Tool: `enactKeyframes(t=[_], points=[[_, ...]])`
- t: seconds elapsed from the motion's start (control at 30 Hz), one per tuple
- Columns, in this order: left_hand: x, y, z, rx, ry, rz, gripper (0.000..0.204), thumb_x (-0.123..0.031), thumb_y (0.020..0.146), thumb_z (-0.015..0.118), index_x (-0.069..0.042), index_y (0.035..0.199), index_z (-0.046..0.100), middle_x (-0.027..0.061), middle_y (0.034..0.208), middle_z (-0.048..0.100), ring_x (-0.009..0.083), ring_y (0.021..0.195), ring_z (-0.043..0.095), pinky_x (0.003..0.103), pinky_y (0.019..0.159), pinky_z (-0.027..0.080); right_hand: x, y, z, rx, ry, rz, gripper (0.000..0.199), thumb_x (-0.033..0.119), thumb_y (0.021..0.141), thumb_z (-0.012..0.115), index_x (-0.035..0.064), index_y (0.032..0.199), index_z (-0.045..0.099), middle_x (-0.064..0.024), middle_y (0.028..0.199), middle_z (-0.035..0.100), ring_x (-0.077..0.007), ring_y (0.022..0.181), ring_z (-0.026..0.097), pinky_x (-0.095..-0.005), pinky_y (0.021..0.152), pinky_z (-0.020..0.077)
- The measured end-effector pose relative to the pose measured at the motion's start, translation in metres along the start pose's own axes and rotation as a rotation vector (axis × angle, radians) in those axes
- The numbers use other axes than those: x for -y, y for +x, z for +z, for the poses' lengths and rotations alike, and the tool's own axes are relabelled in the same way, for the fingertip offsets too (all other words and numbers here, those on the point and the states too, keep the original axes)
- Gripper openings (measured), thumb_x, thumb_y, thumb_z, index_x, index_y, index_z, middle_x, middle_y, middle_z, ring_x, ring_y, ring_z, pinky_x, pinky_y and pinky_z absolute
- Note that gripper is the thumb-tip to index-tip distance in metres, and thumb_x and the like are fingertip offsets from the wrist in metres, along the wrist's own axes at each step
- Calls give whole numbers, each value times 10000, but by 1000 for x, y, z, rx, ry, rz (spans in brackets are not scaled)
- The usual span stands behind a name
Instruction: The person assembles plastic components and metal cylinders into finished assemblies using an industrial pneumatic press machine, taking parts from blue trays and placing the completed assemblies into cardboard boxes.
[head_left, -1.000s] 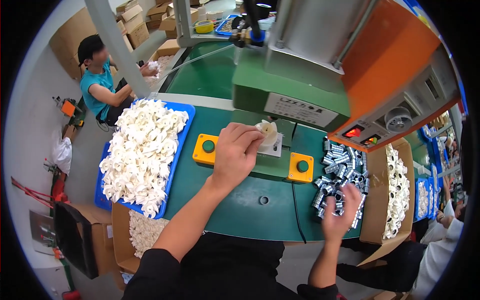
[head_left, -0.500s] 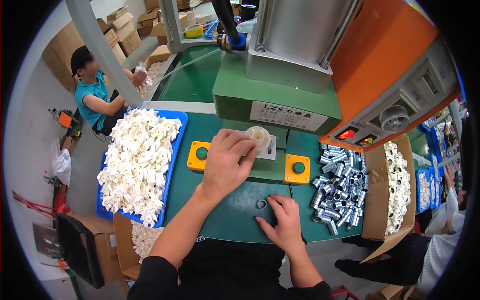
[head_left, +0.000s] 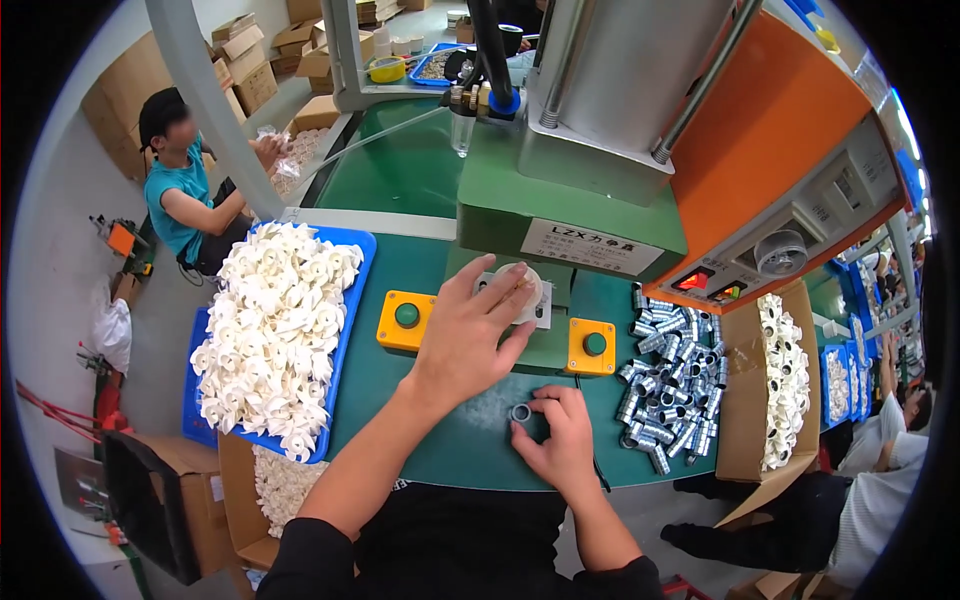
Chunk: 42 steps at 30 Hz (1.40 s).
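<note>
My left hand (head_left: 462, 340) reaches to the press fixture with fingers stretched out. Its fingertips rest over a round white plastic part (head_left: 537, 288), which they partly cover, on a silver plate (head_left: 543, 315). Closer to me, my right hand (head_left: 565, 437) has thumb and index finger closed about a short grey metal sleeve (head_left: 520, 412) at the green tabletop (head_left: 455, 440). Above the fixture is the green press head (head_left: 500, 205). Yellow boxes with green push buttons flank it, one at the left (head_left: 405, 318) and one at the right (head_left: 592, 346).
A blue tray (head_left: 345, 340) heaped with white plastic parts stands on the left. Several metal sleeves (head_left: 675, 385) lie piled on the right, beside a cardboard box (head_left: 745, 400) of white parts. An orange control cabinet (head_left: 780, 150) rises at the right. A seated person (head_left: 185, 195) works far left.
My left hand's fingers have gone from curled at the white part to spread over it. My right thumb and index finger have closed about the sleeve. The whole view has shifted slightly.
</note>
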<state>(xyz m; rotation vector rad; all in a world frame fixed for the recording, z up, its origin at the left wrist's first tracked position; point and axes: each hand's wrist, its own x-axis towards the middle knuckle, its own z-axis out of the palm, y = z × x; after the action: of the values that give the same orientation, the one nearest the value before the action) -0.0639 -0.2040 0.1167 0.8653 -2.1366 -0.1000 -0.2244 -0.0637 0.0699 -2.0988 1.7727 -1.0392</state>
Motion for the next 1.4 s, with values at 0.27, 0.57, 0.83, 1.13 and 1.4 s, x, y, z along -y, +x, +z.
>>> enactKeyframes(t=[0.27,0.57,0.83,1.13,1.4], points=[[19,-50,-25,-147,74,-176,294,-81,818,764,-21,1103,729,115,1259,694,345,1180,620,473,1002,475,13,104,-23,-273,88,-82,311,116,706,825,16,944,651,-153,1070,651,-361,1019,649,-440,863,548],[19,-72,-33,-123,168,-200,302,-90,818,760,-18,1109,723,134,1231,682,299,1125,640,443,978,420,8,164,-30,-147,149,64,376,175,773,842,17,1086,706,-120,1077,723,-212,991,671,-332,904,518],[14,-69,-35,-15,300,-216,360,-224,873,766,-1,1152,726,162,1247,653,266,1103,632,449,914,378,-5,63,-27,-95,82,-115,349,100,666,831,38,924,604,-128,1012,635,-327,953,631,-407,823,530],[11,-64,-38,6,309,-214,408,-255,863,781,-3,1176,712,165,1212,645,297,1070,619,445,902,386,-6,19,-29,36,-20,-151,406,155,725,886,21,1030,654,-139,1056,619,-347,970,615,-417,827,530],[8,-60,-39,-3,295,-218,422,-264,852,792,8,1165,716,167,1183,649,302,1069,630,440,906,401,-47,43,-41,-249,-332,-61,397,193,816,828,-23,1116,684,-176,1144,604,-343,1053,577,-451,912,451]])
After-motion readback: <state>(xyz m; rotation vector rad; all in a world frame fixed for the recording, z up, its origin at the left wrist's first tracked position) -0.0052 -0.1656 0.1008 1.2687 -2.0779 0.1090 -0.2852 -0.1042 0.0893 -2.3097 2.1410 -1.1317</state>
